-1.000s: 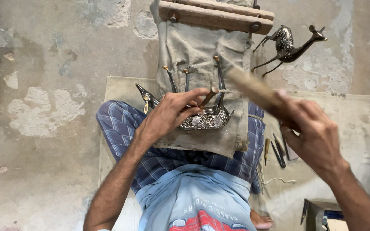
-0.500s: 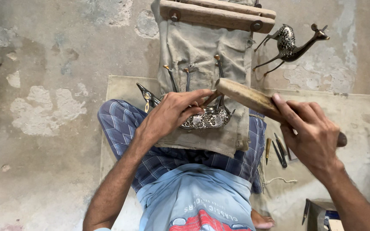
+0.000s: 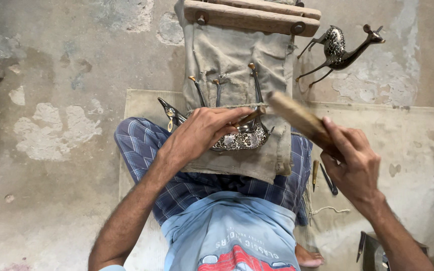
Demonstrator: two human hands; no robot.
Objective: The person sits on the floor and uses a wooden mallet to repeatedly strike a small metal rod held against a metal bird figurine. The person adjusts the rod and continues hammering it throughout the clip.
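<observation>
Under the left hand (image 3: 202, 135), the chisel (image 3: 249, 117) mostly hides.

Single head-worn camera is looking almost straight down over the person's own chest and crossed legs, sitting close above the lap, so both forearms are entering from the bottom edge and the left hand (image 3: 204, 134) and right hand (image 3: 353, 163) are filling the middle of the frame. View is facing forward along the floor toward the wooden clamp bar (image 3: 252, 16) at the top edge, taking in the beige floor mat (image 3: 418, 150) on the right and the patchy grey concrete floor (image 3: 51, 100) on the left. No second view is sharing the scene.
</observation>
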